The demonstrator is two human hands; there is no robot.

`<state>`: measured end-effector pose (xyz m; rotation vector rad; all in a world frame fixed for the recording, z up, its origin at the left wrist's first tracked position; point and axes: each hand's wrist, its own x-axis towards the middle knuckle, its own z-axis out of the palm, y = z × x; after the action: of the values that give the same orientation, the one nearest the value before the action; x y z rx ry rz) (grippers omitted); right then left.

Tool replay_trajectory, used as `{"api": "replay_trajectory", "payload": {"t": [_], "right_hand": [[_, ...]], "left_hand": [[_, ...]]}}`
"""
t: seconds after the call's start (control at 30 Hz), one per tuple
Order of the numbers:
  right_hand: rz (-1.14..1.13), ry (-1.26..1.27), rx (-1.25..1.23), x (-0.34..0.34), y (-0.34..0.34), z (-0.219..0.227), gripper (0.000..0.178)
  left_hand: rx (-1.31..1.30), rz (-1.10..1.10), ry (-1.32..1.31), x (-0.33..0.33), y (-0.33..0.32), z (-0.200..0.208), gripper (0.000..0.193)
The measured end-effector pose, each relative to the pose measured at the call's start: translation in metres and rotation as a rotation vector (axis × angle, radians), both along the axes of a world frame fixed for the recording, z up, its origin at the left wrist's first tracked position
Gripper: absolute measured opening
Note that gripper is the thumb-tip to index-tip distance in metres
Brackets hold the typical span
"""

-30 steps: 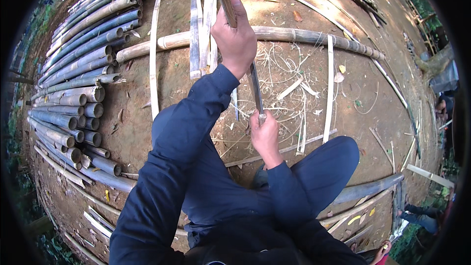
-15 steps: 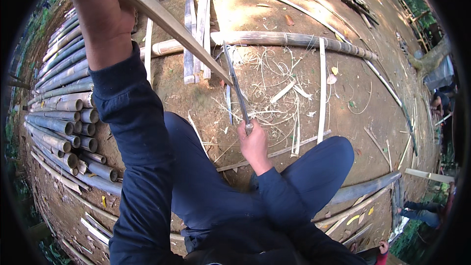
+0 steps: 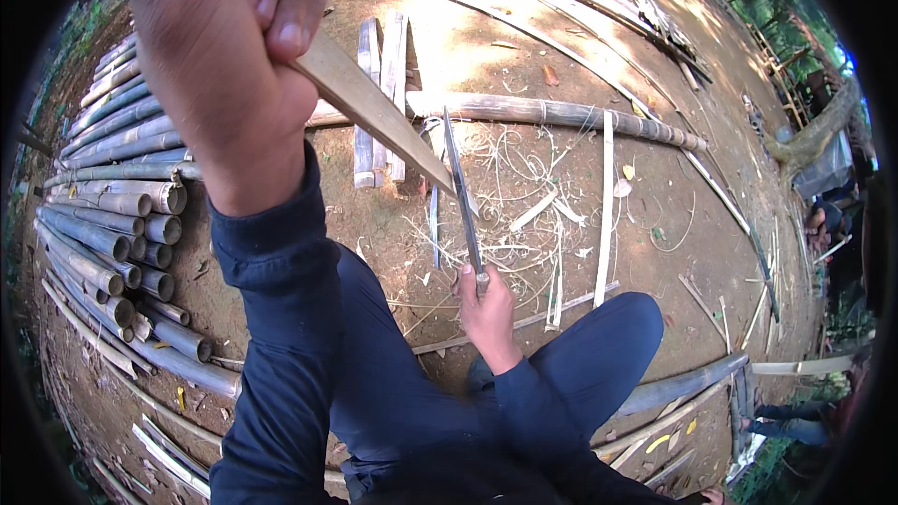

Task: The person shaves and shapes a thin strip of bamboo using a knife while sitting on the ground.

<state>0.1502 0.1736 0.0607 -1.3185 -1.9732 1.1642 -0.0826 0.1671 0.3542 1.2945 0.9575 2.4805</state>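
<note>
Bamboo strip (image 3: 379,117), gripped near the upper left of the view by the left hand (image 3: 220,65). Slants down from there toward the right, with its lower end at the blade of the knife (image 3: 470,229). Fingers of the left hand curled firmly around the strip, with the tips bent over its side. Fingers of the right hand (image 3: 486,313) wrapped around the knife's handle, just above the lap. Blade pointing up and slightly left, away from the body, crossing the strip close to its lower end. Cannot tell from this angle whether edge and strip touch.

Beyond the knife, thin curled shavings (image 3: 510,154), scattered over the bare ground (image 3: 664,266). Farther out, a bamboo pole (image 3: 552,110) lying crosswise. Over it, left of the knife, a few split pieces (image 3: 398,84) side by side; to the right, a pale slat (image 3: 604,206) with its far end on the pole. Along the left, a big stack of bamboo (image 3: 98,234), with many round cut ends facing right. Below, bent legs (image 3: 599,346) in dark trousers, and dark sleeves (image 3: 281,337) on both arms. Past the right knee, a thick grey pole (image 3: 687,385).
</note>
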Motion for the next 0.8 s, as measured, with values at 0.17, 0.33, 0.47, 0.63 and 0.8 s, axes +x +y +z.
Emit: {"api": "replay_trajectory", "payload": {"t": [0.17,0.33,0.47,0.63,0.8], "right_hand": [[-0.019,-0.077,0.053,0.000,0.014,0.015,0.039],[-0.042,0.573,-0.165,-0.017,0.023,0.119,0.048],[-0.209,0.914,0.151,-0.032,0.021,0.165,0.064],[0.041,0.050,0.095,0.003,0.029,-0.002,0.039],[0.061,-0.126,0.037,-0.010,0.039,-0.011,0.042]], "left_hand": [[-0.078,0.328,-0.128,0.017,0.038,-0.001,0.057],[-0.006,0.336,-0.097,0.000,0.040,-0.015,0.063],[0.016,0.320,-0.128,0.007,0.031,-0.010,0.071],[0.001,0.320,-0.278,0.020,0.033,-0.004,0.073],[0.001,0.366,-0.154,0.010,0.028,0.000,0.073]]}}
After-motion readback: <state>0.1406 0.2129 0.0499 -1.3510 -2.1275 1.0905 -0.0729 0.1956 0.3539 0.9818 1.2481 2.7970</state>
